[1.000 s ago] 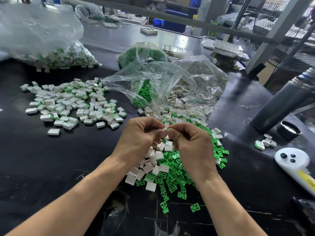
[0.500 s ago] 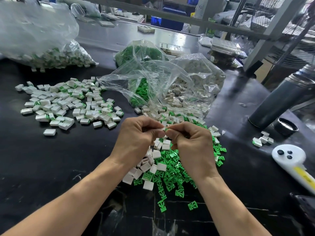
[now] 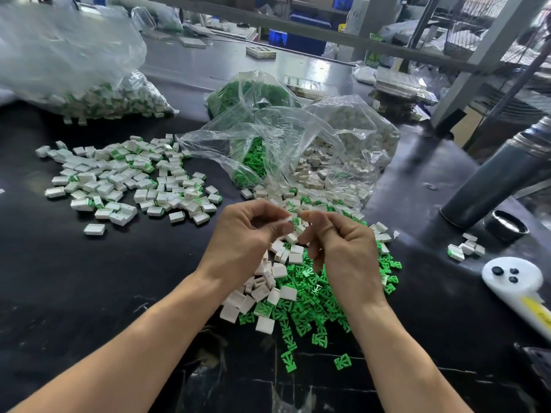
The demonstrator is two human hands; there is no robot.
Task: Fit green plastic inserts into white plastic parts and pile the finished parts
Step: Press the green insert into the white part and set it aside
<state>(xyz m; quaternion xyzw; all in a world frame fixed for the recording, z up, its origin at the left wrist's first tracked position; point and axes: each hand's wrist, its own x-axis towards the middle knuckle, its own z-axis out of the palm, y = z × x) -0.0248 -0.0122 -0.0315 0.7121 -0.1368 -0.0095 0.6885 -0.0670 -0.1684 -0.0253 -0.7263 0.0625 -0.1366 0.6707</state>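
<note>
A small white plastic part with a green insert (image 3: pixel 293 223) is pinched in the left hand (image 3: pixel 247 234). The right hand (image 3: pixel 340 248), clamped against it a second ago, has been drawn slightly apart, fingers curled on nothing visible. The fit is judged finished, ready for piling.

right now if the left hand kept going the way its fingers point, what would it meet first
The left hand points its fingers right, toward the right hand. First in that line is the small white and green part pinched between them, then the right hand's fingers; depth looks matched, though one view cannot confirm it.

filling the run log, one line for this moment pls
step: fitting insert | left hand: pinching white part | right hand: pinching green insert | finished pile: left
</note>
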